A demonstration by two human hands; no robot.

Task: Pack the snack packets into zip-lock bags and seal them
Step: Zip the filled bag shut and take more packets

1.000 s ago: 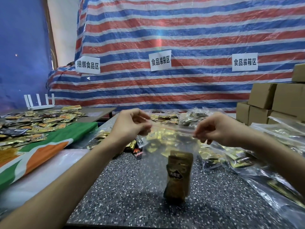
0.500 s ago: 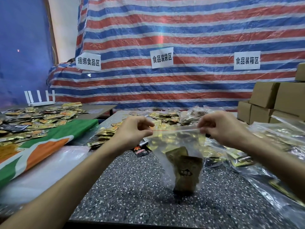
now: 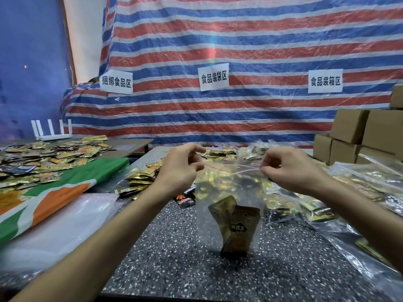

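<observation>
A clear zip-lock bag hangs upright over the speckled table, its bottom touching the surface. Inside stand gold snack packets, leaning together. My left hand pinches the bag's left top corner at the red zip line. My right hand pinches the right top corner. The bag's mouth is stretched between the two hands. Loose gold packets lie behind my left hand.
Filled clear bags pile up at the right. Cardboard boxes stack at the far right. A second table at the left holds many packets and a green-orange cloth. A black packet lies near the bag.
The bag with its packets has shifted a little and now hangs straighter; both hands keep pinching its top corners and have pulled the mouth tauter.
</observation>
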